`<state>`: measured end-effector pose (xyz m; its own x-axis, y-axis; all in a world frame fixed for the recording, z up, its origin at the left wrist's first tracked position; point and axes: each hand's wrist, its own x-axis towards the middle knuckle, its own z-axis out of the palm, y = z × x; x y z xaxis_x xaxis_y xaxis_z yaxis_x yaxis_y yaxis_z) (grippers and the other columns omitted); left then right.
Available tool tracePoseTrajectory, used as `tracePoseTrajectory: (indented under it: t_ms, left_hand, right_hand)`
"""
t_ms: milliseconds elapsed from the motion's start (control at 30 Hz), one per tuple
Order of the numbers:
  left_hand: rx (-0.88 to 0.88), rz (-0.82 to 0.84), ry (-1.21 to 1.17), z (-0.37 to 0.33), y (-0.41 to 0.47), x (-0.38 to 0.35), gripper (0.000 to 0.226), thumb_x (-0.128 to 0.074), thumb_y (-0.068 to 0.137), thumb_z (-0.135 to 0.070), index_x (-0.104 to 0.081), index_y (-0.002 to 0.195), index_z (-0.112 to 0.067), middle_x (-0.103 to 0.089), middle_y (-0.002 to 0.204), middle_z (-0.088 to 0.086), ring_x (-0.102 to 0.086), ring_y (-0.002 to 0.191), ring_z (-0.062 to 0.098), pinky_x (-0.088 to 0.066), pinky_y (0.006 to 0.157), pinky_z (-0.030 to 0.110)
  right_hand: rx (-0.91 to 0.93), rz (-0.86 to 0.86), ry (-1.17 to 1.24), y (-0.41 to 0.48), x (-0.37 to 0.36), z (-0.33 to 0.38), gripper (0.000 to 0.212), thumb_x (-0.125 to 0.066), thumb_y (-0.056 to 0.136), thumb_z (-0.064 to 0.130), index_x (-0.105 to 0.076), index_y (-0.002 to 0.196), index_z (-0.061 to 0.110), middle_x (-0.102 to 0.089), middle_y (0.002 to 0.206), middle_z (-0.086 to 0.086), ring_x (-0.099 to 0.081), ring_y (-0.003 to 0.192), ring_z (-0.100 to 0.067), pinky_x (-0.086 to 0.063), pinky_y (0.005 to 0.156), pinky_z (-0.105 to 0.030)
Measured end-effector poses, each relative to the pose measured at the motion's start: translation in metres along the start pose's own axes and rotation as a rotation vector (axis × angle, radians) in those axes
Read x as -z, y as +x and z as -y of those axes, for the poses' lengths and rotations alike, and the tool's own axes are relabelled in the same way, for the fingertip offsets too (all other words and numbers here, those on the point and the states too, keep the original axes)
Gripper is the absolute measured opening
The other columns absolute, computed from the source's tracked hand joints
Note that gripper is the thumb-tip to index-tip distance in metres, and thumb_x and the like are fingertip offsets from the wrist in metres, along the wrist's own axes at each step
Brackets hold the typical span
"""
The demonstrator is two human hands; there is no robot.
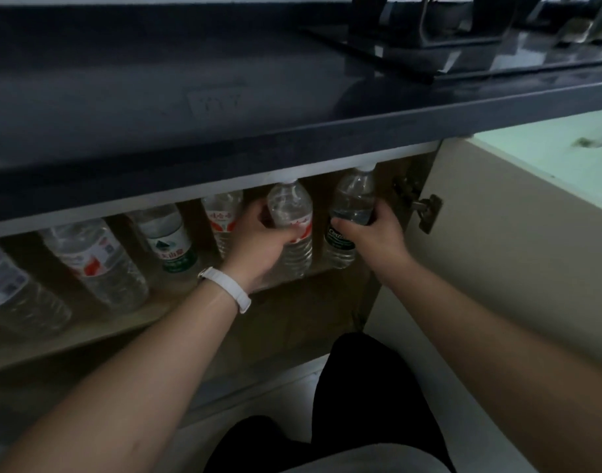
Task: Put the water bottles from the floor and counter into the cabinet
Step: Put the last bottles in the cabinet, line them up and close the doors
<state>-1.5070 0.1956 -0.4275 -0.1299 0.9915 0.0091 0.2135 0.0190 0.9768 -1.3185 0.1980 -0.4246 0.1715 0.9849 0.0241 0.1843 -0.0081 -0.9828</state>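
The left hand (255, 240) is wrapping its fingers around a clear bottle with a red label (292, 230). The right hand (371, 233) is gripping a clear bottle with a dark label (354, 196) just to the right of it. Both bottles are standing upright at the right end of the cabinet shelf (88, 332), under the dark counter (224, 97), while a row of four more bottles (168, 237) is standing to the left and the cabinet door (497, 250) is hanging open on the right.
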Motion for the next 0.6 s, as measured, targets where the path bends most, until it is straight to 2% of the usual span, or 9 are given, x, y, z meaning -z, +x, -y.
tracePoseTrajectory:
  t_ms: [100, 200, 267, 400, 433, 500, 600]
  left_hand:
    - [-0.028, 0.001, -0.006, -0.005, 0.016, -0.01, 0.049, -0.085, 0.079, -0.025, -0.057, 0.115, -0.043, -0.066, 0.125, -0.016, -0.061, 0.116, 0.008, -0.048, 0.105, 0.04]
    - [-0.05, -0.013, -0.003, -0.008, 0.03, -0.018, 0.048, -0.081, 0.084, -0.022, -0.056, 0.122, -0.037, -0.064, 0.129, -0.012, -0.059, 0.119, 0.01, -0.047, 0.102, 0.034]
    - [-0.072, -0.017, 0.018, -0.007, 0.041, -0.023, 0.05, -0.082, 0.083, -0.023, -0.058, 0.126, -0.034, -0.065, 0.13, -0.009, -0.059, 0.121, 0.011, -0.048, 0.104, 0.037]
    - [-0.102, -0.049, 0.074, -0.004, 0.06, -0.03, 0.071, -0.082, 0.058, -0.054, -0.06, 0.124, -0.037, -0.067, 0.129, -0.009, -0.061, 0.122, 0.013, -0.05, 0.104, 0.045]
    - [-0.107, -0.049, 0.077, -0.003, 0.064, -0.032, 0.074, -0.082, 0.059, -0.053, -0.06, 0.127, -0.035, -0.066, 0.13, -0.007, -0.06, 0.123, 0.015, -0.05, 0.105, 0.046]
    - [-0.108, -0.047, 0.059, 0.001, 0.074, -0.035, 0.067, -0.084, 0.069, -0.04, -0.059, 0.131, -0.03, -0.065, 0.133, -0.004, -0.058, 0.126, 0.018, -0.048, 0.107, 0.048]
    - [-0.097, -0.059, 0.032, 0.011, 0.09, -0.039, 0.06, -0.085, 0.074, -0.028, -0.058, 0.128, -0.029, -0.064, 0.134, -0.002, -0.058, 0.126, 0.02, -0.048, 0.107, 0.048]
  right_hand:
    - [-0.002, -0.03, 0.005, 0.018, -0.004, 0.001, 0.058, -0.081, 0.078, 0.026, -0.05, 0.127, 0.026, -0.061, 0.12, 0.008, -0.056, 0.115, -0.014, -0.048, 0.094, -0.036]
    - [0.001, -0.03, 0.01, 0.032, -0.008, 0.0, 0.062, -0.08, 0.08, 0.023, -0.048, 0.133, 0.021, -0.057, 0.126, 0.008, -0.053, 0.117, -0.012, -0.043, 0.091, -0.029]
    - [0.004, -0.031, -0.01, 0.041, -0.011, 0.0, 0.063, -0.08, 0.08, 0.021, -0.048, 0.134, 0.019, -0.057, 0.131, 0.004, -0.051, 0.124, -0.017, -0.04, 0.092, -0.027]
    - [-0.021, -0.043, -0.039, 0.056, -0.016, -0.002, 0.066, -0.077, 0.083, 0.018, -0.043, 0.14, 0.017, -0.05, 0.143, -0.003, -0.044, 0.133, -0.021, -0.033, 0.09, -0.025]
    - [-0.014, -0.045, -0.046, 0.06, -0.018, -0.003, 0.066, -0.077, 0.083, 0.018, -0.043, 0.14, 0.017, -0.049, 0.144, -0.003, -0.044, 0.134, -0.021, -0.032, 0.09, -0.024]
    - [0.008, -0.046, -0.061, 0.068, -0.019, -0.007, 0.066, -0.078, 0.082, 0.02, -0.044, 0.14, 0.018, -0.05, 0.143, -0.002, -0.044, 0.134, -0.021, -0.033, 0.091, -0.025]
    - [0.035, -0.047, -0.085, 0.08, -0.021, -0.016, 0.066, -0.078, 0.082, 0.021, -0.045, 0.139, 0.018, -0.052, 0.142, -0.001, -0.045, 0.132, -0.019, -0.034, 0.093, -0.025]
